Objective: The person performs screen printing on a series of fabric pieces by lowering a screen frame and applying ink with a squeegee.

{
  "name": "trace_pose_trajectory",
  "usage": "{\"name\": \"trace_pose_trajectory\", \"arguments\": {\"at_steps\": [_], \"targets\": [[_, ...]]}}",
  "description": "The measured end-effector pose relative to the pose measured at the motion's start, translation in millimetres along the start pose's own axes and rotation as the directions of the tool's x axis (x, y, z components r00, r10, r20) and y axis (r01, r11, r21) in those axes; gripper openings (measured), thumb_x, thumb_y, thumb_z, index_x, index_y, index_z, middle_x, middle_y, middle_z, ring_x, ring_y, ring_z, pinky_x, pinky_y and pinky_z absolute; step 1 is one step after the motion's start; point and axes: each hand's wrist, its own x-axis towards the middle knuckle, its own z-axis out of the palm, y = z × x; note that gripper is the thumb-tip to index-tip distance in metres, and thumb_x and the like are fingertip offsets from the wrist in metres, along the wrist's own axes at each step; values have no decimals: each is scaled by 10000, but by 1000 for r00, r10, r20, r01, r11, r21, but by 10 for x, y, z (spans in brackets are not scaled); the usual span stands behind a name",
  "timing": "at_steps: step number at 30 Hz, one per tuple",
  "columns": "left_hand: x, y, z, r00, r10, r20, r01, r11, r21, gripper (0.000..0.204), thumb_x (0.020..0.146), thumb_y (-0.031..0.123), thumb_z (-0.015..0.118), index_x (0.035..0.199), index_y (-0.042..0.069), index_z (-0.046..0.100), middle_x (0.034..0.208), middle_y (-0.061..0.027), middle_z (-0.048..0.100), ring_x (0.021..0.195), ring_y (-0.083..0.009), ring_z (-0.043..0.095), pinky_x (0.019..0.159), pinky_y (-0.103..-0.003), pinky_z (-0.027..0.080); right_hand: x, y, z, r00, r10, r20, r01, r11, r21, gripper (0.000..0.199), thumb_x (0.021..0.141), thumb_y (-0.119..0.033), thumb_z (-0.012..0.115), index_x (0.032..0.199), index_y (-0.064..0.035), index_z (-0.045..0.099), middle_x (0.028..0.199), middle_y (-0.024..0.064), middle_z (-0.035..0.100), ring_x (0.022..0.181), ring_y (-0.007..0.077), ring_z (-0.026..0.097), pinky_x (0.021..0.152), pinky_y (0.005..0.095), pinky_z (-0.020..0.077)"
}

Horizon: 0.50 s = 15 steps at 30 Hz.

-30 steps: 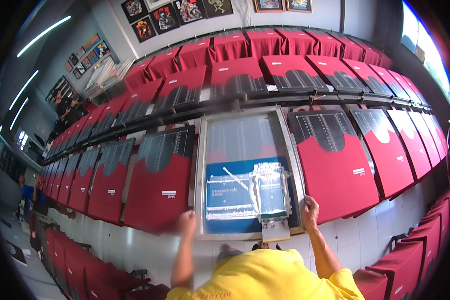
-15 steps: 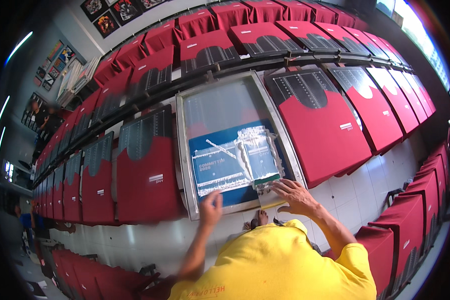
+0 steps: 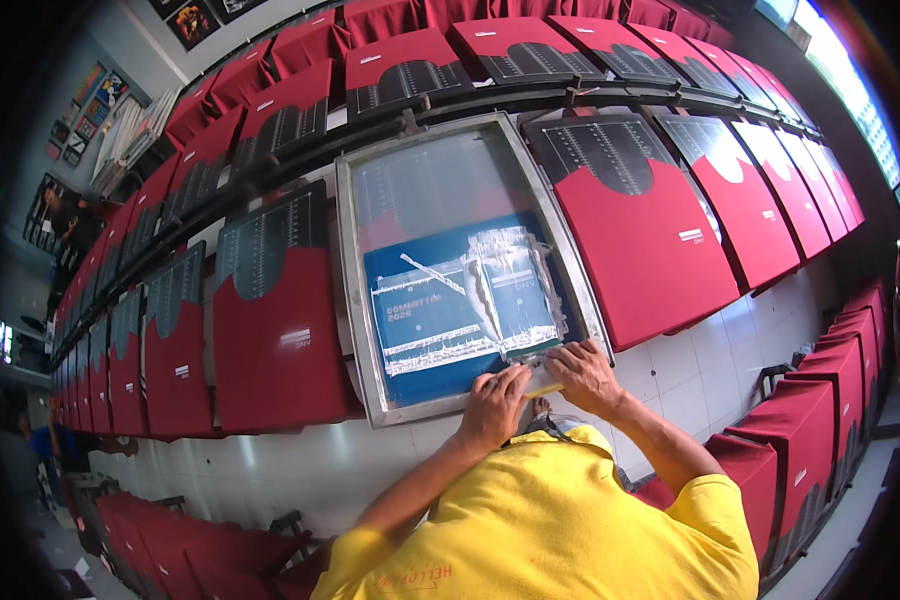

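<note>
A metal-framed printing screen [image 3: 360, 330] lies over one of the red-covered boards. Its mesh carries a blue stencil area [image 3: 435, 385] with white tape strips around a smaller panel [image 3: 523, 300]. At the near edge of that panel, my left hand [image 3: 497, 405] and my right hand [image 3: 585, 378] are closed on the two ends of a squeegee [image 3: 542, 382]. Only a short tan stretch of it shows between my fingers; its blade is mostly hidden. Along the panel's lower edge runs a thin dark green band of ink [image 3: 532, 350].
Boards with red fabric stand in rows, one to the left [image 3: 280, 345] and one to the right [image 3: 660, 260] of the screen. A dark rail [image 3: 340, 155] runs behind it. More red-covered boards [image 3: 790, 430] stand behind me at right. A person [image 3: 75, 220] is at far left.
My left hand has moved right and forward from the screen's near edge onto the squeegee. My right hand has closed its spread fingers around the other end. The view has shifted slightly.
</note>
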Motion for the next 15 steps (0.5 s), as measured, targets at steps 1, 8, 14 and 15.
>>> {"name": "trace_pose_trajectory", "arguments": {"at_steps": [1, 8, 14, 15], "targets": [[18, -23, 34, 1000, 6, -20, -5, 1000, 31, 407, 908, 106, 573, 1307, 31, 542, 1291, -131, 592, 1223, -272, 552, 983, -426, 393, 19, 14, 53, 1000, 17, -12, -17, 1000, -1, 236, 771, -137, 623, 999, -80, 631, 1035, 50, 649, 976, 216, 602, 850, 381, 416], [917, -689, -13, 984, 37, -175, -18, 994, 108, 356, 895, 29, 543, 1250, 35, 565, 1232, -166, 627, 1137, -310, 600, 955, -423, 412, 950, 741, 264, 995, 90, 41, -86, 993, -86, 315, 717, -161, 739, 1014, -97, 654, 966, 66, 647, 998, 249, 616, 912, 424, 429], [1564, -1157, -244, 965, -11, -261, 7, 1000, -14, 263, 909, 37, 532, 1165, 12, 590, 1051, -186, 681, 935, -385, 656, 806, -487, 486, 1733, 1120, 124, 992, 89, 88, -89, 996, -9, 191, 732, -119, 712, 919, -111, 677, 914, 83, 680, 969, 244, 639, 887, 432, 441], [1513, -1106, -267, 962, 1, -274, 2, 1000, 9, 267, 907, 35, 534, 1166, 14, 593, 1056, -186, 681, 941, -383, 656, 810, -488, 483, 1747, 1117, 57, 994, 74, 78, -74, 997, -3, 188, 736, -111, 704, 922, -111, 678, 909, 83, 681, 968, 246, 639, 880, 436, 442]]}}
